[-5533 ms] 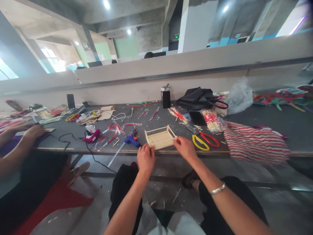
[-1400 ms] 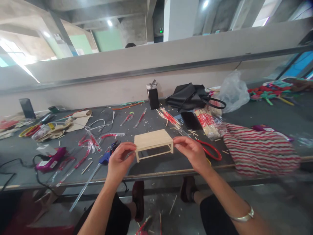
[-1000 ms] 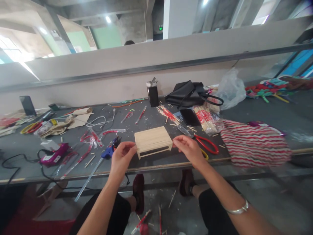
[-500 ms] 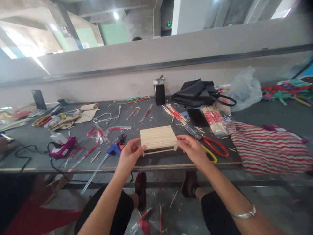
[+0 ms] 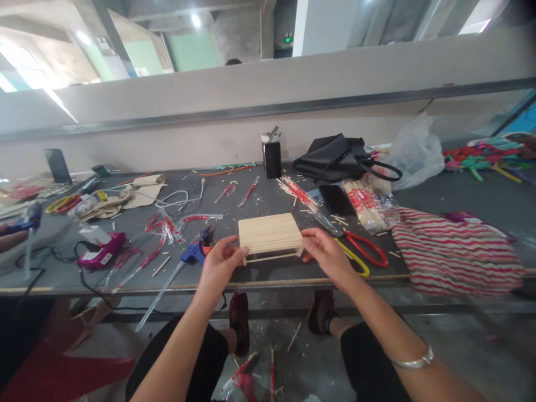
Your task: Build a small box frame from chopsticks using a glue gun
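Note:
A small bench-like model (image 5: 270,233) made of pale wooden sticks stands at the front of the dark table, with a flat slatted top and short legs. My left hand (image 5: 223,258) pinches its left edge between thumb and fingers. At the opposite edge, my right hand (image 5: 324,251) grips the model near its front corner. A blue glue gun (image 5: 193,252) with a long clear glue stick lies just left of my left hand. Close to my right hand rest scissors (image 5: 366,248) with one red and one yellow handle.
Wooden sticks in plastic packs (image 5: 366,204), a black bag (image 5: 329,158) and a striped cloth (image 5: 456,251) lie right. A dark cup (image 5: 272,160) stands behind. Leftward are a purple device (image 5: 101,251), cables, wrappers and another person's hand (image 5: 12,240) by a glue gun (image 5: 30,220).
At the far left, another person's hand with a glue gun has come into view. My hands keep hold of the stick model, while the view has shifted slightly.

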`<state>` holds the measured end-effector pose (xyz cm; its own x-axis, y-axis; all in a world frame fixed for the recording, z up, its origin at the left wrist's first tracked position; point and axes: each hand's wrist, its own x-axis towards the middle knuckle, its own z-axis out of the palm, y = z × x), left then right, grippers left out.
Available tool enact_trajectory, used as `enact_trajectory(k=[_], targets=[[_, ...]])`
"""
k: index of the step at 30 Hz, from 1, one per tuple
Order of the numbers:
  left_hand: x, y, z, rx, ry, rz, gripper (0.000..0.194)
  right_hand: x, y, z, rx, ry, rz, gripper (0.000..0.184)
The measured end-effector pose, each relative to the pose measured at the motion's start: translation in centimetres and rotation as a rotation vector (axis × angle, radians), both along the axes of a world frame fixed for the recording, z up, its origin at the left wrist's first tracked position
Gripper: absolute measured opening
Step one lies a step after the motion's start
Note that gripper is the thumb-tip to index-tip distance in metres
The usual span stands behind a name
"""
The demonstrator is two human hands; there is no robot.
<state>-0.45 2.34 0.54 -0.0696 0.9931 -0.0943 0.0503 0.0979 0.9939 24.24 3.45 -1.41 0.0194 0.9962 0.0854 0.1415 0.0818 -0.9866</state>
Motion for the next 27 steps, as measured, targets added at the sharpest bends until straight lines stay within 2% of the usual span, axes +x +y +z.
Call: enact_trajectory(k=[7,19,27], targets=[[0.14,-0.02,0.04,0.008,-0.016,-0.006,0.051,0.17,0.15,-0.38,-0.007,0.013,0.025,0.037],[0.37,-0.02,-0.07,0.01,-0.096,0.021,0.052,0.19,0.08,0.02,-0.023,0.016,0.051,0.035],[0.31,0.15,-0.23,0.023,-0.054,0.019,0.05,0.07,0.26,-0.06,-0.053,0.052,0.048,0.037]])
